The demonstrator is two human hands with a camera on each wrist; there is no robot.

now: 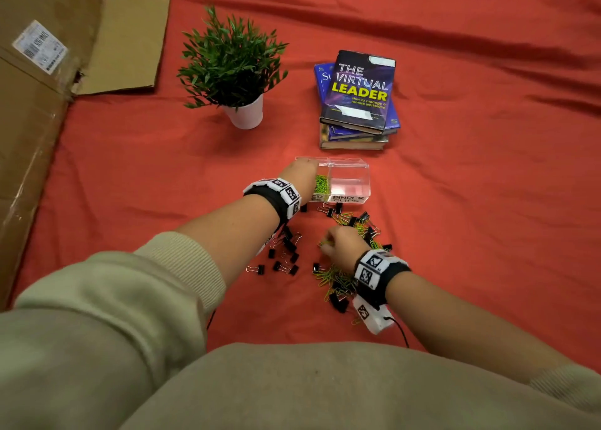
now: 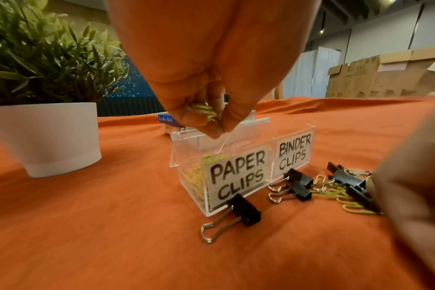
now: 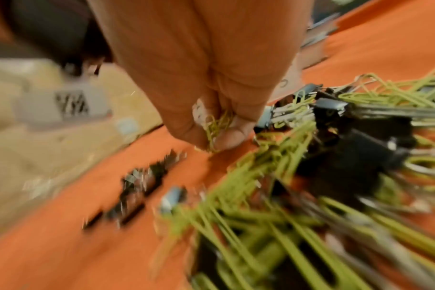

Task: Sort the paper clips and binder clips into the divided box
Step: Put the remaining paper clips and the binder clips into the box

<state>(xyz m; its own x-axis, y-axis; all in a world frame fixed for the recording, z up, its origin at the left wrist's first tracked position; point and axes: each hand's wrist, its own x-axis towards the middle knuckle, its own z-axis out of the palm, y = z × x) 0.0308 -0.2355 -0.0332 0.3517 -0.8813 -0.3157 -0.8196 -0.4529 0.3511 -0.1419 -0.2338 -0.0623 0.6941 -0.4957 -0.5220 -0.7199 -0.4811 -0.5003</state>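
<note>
I am reaching my left hand forward over the divided box, fingers bunched downward and pinching a small tangle of green paper clips right above the left compartment, the one with the hand-lettered "PAPER CLIPS" label. That compartment is already holding a heap of thin green wire clips, while the right one, labelled "BINDER CLIPS", is showing only clear plastic. The box is transparent hard plastic with sharp edges, sitting on the wrinkled orange-red cloth in front of me. My right hand is lying low and nearer to me, knuckles up, with thumb and fingertips pinching a few more green clips at the left edge of the loose pile; the right wrist view is badly blurred, so I cannot tell how many. The pile is mixing looped green wire with black binder clips, boxy folded metal with shiny silver handles, spreading from just near the box back towards my wrists. One binder clip is lying just beside the box's near corner. Farther off, a leafy green plant in a smooth white pot is standing to the left, a stack of glossy books to the right, and brown cardboard at the far left.
</note>
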